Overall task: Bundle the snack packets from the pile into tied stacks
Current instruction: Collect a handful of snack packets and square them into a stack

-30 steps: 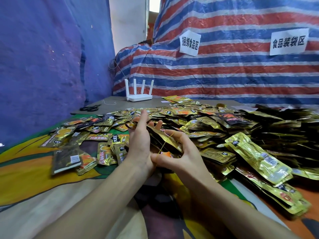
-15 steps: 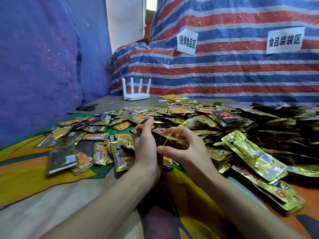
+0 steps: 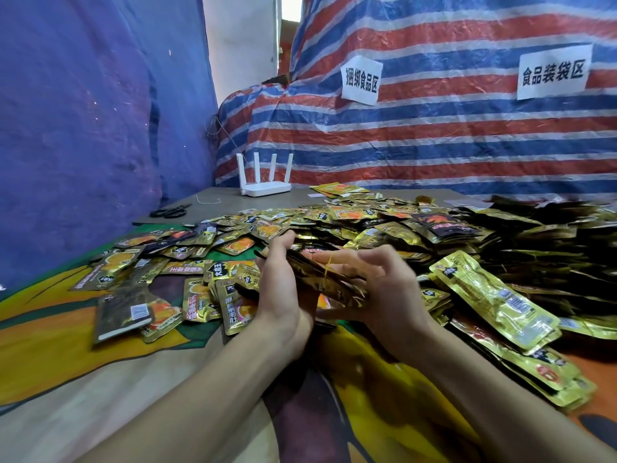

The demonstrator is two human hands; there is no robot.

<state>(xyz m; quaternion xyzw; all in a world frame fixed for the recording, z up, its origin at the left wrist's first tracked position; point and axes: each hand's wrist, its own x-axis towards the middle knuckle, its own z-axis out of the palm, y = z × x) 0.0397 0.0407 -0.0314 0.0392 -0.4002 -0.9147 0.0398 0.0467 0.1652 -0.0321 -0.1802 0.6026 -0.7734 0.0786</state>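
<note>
Stack of packets (image 3: 337, 287): likely light, slick foil, apt to fan; we hold it at the near edge of the pile (image 3: 384, 228). Left grip (image 3: 278, 289) clasps its left end; right grip (image 3: 387, 289) pinches it beside the yellow band (image 3: 328, 266). We would clamp the flat faces.

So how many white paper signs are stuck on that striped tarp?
2. One sign is on the striped tarp, above and right of the white router; the other sign is further right. None looks hidden.
</note>
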